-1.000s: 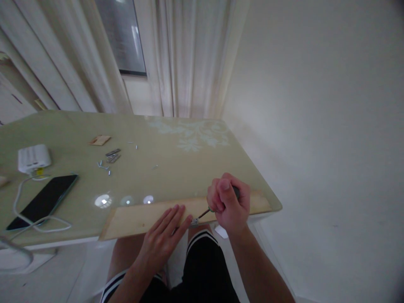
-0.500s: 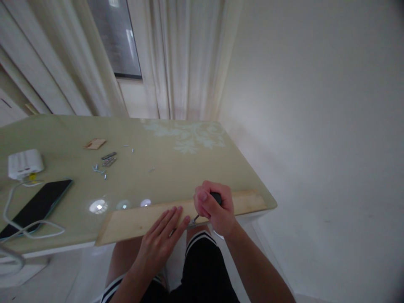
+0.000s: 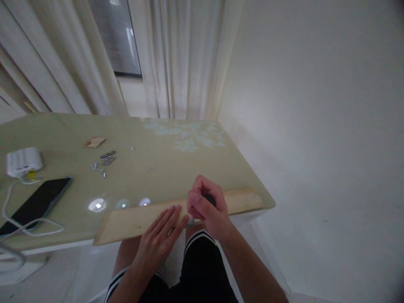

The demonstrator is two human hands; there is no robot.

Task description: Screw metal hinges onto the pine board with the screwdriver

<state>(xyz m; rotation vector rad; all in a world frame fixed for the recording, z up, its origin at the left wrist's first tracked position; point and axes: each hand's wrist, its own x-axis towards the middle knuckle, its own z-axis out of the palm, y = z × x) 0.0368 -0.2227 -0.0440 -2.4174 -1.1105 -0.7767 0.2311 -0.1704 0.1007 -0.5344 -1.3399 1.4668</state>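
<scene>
A long pale wooden board (image 3: 126,221) lies along the table's front edge, its near side jutting over it. My left hand (image 3: 160,235) rests flat on the board with fingers stretched out. My right hand (image 3: 208,208) is closed round a screwdriver, whose dark handle end (image 3: 210,199) shows out of the fist; its shaft is mostly hidden. Beneath the fist, beside my left fingertips, a small metal piece (image 3: 191,220) sits at the board's near edge. What kind of fitting it is, I cannot tell.
Small metal plates (image 3: 108,159) and several screws (image 3: 97,167) lie on the table (image 3: 164,145), near a small wooden piece (image 3: 94,142). To the left are a phone (image 3: 38,204), a white cable (image 3: 38,232) and a white adapter (image 3: 24,161). A wall (image 3: 315,126) stands at the right.
My right fist has shifted slightly left and up with the screwdriver, and less of its shaft shows now. The left hand stays flat on the board.
</scene>
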